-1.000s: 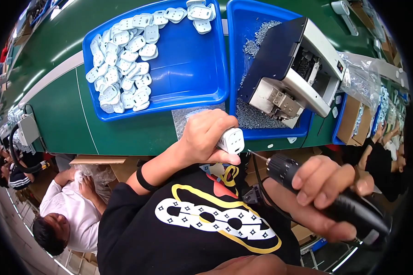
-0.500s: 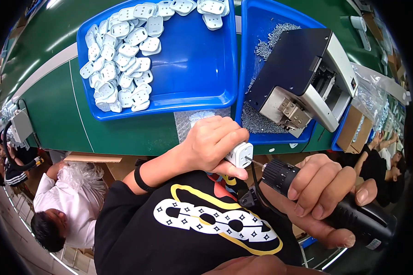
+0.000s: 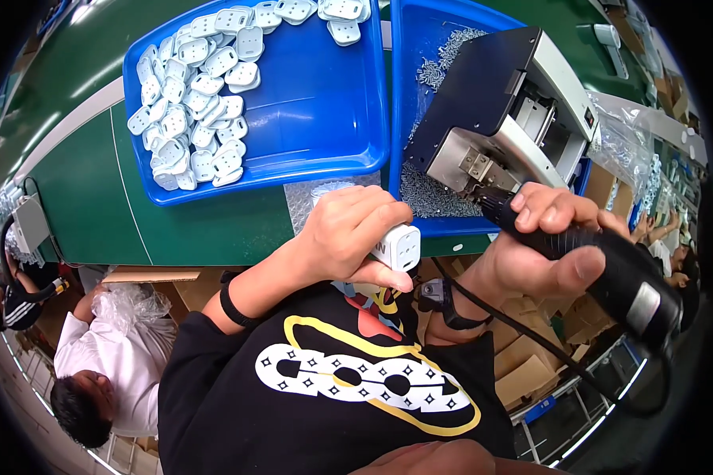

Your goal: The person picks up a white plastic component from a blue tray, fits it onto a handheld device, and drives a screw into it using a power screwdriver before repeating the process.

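My left hand (image 3: 355, 233) is closed round a white plastic housing (image 3: 405, 248), a rounded block whose end face with small holes points to the right. In my right hand (image 3: 539, 249) is a black electric screwdriver (image 3: 638, 289), its cord trailing down below. The screwdriver's nose reaches the metal feed block (image 3: 477, 168) on the front of a dark-topped screw feeder (image 3: 471, 87). The bit's tip is hidden against that block. Small screws (image 3: 437, 199) lie heaped round the feeder in a blue tray (image 3: 402, 16).
A larger blue tray (image 3: 317, 150) on the green table (image 3: 95, 190) holds many white slotted plates (image 3: 202, 103) along its left side. Bubble wrap (image 3: 297, 206) lies at the table's near edge. A person in white (image 3: 115, 356) sits at the left; cardboard boxes (image 3: 523, 360) stand below right.
My right hand has swung the screwdriver up and away from the housing to the feeder. The housing stays in my left hand, and the whole view has shifted slightly.
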A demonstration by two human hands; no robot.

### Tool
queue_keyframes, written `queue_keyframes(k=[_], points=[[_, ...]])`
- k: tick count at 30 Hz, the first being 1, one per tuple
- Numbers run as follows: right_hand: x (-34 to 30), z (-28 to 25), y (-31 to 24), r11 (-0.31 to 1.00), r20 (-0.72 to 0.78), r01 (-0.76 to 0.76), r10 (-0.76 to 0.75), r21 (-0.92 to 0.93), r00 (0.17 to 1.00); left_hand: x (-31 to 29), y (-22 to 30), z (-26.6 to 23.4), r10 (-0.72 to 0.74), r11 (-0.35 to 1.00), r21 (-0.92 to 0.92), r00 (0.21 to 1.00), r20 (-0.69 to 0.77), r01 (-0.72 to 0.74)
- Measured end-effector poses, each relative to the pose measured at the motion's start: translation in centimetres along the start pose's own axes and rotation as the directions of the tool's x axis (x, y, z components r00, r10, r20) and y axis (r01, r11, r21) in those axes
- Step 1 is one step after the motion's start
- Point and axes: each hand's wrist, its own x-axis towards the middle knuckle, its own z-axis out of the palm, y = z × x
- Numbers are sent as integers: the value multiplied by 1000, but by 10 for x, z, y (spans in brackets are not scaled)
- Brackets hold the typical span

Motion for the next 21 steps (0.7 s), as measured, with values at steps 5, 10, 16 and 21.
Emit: queue_keyframes(k=[5, 10, 16, 21], points=[[-9, -13, -6, 962, 186, -87, 38, 261, 982, -4, 1, -1, -22, 1000, 17, 1000, 12, 22], [-9, 0, -28, 982, -43, 164, -161, 94, 986, -3, -6, 1, 26, 999, 32, 1000, 14, -26], [-3, 6, 6, 991, -80, -43, 33, -128, 996, -5, -5, 1, 23, 999, 31, 1000, 16, -23], [-9, -4, -28, 984, 3, 24, -25, 178, 1000, -3, -6, 0, 17, 999, 31, 1000, 24, -18]])
